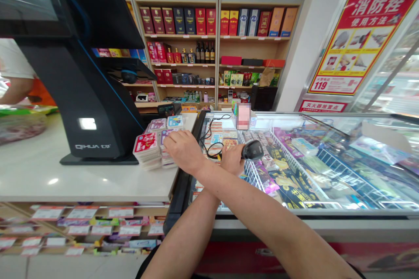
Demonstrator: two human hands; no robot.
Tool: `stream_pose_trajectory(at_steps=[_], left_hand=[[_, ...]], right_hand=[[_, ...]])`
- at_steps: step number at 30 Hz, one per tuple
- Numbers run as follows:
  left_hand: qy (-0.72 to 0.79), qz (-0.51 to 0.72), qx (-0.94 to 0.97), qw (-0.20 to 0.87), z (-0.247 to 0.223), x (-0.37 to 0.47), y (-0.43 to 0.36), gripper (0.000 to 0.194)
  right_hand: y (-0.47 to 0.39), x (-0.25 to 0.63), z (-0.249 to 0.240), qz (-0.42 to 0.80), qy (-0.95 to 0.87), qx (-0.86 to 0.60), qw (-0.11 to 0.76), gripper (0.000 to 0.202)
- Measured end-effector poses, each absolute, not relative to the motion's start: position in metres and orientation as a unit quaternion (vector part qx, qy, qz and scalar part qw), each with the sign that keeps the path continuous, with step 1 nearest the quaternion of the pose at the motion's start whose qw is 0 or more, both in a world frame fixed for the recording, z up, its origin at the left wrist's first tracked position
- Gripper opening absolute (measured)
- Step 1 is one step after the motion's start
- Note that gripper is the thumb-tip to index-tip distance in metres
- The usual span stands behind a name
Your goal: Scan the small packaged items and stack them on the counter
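My arms are crossed, the right forearm lying over the left. My left hand is closed round the handle of a black barcode scanner, held above the glass of the freezer. A black cable runs back from it. At the counter's right end, my right hand is closed at the near right stack of small flat packs, its fingertips partly hidden. Beside it is a stack of red-topped packs. Behind these lie purple packs and a blue pack.
A black checkout terminal stands on the white counter. The glass-topped freezer holds wire baskets and bagged goods. An open carton lies on its right side. Shelves of boxes line the back. A person's arm shows at left.
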State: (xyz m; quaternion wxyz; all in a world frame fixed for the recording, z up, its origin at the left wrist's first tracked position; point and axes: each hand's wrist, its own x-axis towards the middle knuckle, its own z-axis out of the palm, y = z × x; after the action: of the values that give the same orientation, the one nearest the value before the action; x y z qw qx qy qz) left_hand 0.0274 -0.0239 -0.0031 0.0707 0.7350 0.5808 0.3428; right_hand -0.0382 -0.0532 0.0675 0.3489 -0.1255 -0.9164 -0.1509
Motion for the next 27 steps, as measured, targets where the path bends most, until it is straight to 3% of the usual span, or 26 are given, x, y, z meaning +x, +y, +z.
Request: stream_pose_trajectory(at_steps=[27], left_hand=[[0.599,0.289,0.745,0.047,0.011,0.026,-0.027,0.048]], right_hand=[[-0.044,0.009,0.072,-0.167,-0.899,-0.154,0.375,0.013]])
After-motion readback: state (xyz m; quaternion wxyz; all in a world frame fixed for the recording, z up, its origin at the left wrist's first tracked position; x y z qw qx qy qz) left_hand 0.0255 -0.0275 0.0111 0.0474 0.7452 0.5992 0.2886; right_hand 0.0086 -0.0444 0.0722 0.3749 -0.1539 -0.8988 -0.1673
